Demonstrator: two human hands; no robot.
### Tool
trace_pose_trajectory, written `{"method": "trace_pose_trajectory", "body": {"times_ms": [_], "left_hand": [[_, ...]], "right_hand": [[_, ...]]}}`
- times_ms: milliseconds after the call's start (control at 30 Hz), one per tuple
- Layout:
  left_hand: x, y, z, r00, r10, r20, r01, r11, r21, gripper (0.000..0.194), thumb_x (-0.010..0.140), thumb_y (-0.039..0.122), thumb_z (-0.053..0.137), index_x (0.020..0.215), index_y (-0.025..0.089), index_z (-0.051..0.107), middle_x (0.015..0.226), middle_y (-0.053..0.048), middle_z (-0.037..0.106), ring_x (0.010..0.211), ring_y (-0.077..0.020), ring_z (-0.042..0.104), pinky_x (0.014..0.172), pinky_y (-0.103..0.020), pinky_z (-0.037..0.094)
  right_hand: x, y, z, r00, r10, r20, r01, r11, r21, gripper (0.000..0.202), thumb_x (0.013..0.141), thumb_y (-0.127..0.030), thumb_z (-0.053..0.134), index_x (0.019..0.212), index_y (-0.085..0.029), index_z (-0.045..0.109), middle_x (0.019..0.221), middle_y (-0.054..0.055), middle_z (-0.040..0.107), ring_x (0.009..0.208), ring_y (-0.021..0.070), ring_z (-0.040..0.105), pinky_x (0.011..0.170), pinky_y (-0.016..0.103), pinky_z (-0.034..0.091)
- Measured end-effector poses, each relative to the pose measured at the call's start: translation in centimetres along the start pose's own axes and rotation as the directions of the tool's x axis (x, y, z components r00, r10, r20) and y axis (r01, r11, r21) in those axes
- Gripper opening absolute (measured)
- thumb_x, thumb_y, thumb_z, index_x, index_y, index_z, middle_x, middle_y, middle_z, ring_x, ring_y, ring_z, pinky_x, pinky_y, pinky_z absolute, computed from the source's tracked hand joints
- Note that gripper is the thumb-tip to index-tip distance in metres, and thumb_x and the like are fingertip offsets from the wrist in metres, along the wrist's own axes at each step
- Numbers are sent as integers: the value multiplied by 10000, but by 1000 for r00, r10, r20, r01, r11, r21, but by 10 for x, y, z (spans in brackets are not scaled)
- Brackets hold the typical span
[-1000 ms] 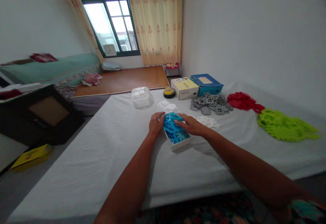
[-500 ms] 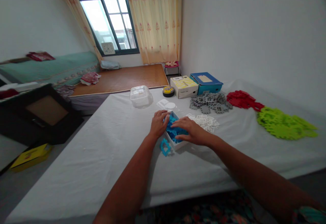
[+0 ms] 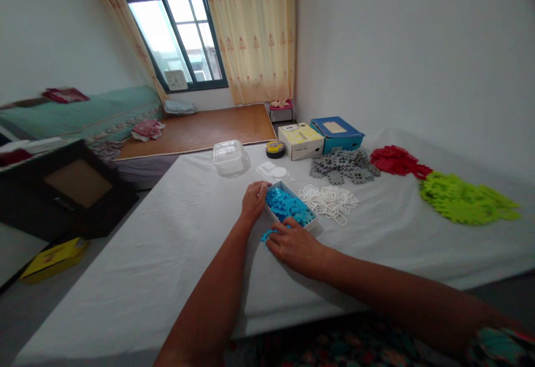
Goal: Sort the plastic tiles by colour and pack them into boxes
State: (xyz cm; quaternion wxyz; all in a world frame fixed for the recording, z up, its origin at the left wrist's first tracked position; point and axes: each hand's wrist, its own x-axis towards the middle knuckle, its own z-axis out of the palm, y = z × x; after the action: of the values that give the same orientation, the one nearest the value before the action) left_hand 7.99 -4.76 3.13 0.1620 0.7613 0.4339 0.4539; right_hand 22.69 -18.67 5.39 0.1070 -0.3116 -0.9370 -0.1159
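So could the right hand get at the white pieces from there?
Probably yes: the right hand is at a loose blue piece, but the white pieces lie uncovered, with bare cloth between.

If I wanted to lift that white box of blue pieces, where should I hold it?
I'd probably grip the open white box by its two long walls, one hand from each side: it is narrow across them. Keep it level: the top is open, with blue pieces heaped inside. The left hand is at its far end.

No legible text, print on yellow-and-white box (image 3: 301,142) too small, clock (image 3: 175,80) markings blurred
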Motion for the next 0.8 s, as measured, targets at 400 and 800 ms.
{"method": "trace_pose_trajectory", "body": {"times_ms": [400,800], "left_hand": [[3,-7,-37,817,100,567,143,919,-368,234,756,427,742,816,201,757,1343,-102,575,1247,-278,526,1061,-416,395],[6,3,-43,809,199,553,-61,964,-258,212,760,432,740,915,291,773,1393,-79,549,1297,-274,495,1100,-468,368]], "right_hand": [[-24,50,-38,921,314,-232,-243,925,292,201,867,-208,628,1061,-242,668,1009,43,709,1013,210,565,907,397,359],[-29,76,-29,957,278,-77,-212,859,467,435,798,-318,730,1218,-250,640,1168,81,679,1069,241,566,931,415,450]]}}
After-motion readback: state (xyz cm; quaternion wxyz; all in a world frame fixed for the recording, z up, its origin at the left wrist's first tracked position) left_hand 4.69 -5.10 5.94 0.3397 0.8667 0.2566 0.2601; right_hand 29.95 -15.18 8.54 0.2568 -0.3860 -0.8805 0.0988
